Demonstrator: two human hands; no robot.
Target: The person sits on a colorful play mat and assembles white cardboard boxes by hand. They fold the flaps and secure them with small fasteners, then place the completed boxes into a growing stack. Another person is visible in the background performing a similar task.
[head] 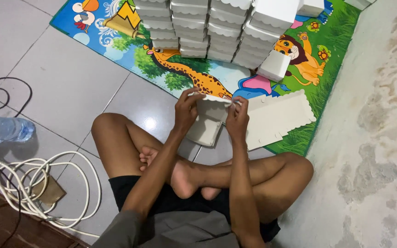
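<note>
I see my left hand (pixel 187 109) and right hand (pixel 237 118) both pinching the half-folded white scallop-edged cardboard box (pixel 210 120) above my crossed legs, raised off the floor for folding, beside flat blanks (pixel 279 120) at the colourful animal mat's (pixel 180 69) near edge.

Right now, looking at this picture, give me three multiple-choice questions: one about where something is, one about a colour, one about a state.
1. Where does the clear plastic water bottle lie?
A. on the colourful animal play mat
B. on the grey tiled floor at the left edge
C. on the stacked boxes

2. What colour is the coiled cable?
A. white
B. red
C. green

3. How is the white scallop-edged cardboard box held?
A. lying untouched
B. by one hand only
C. by both hands

Answers: 1 B, it lies on the floor, off the mat. 2 A, the loops look white. 3 C, the left hand and right hand both grip it.
</note>
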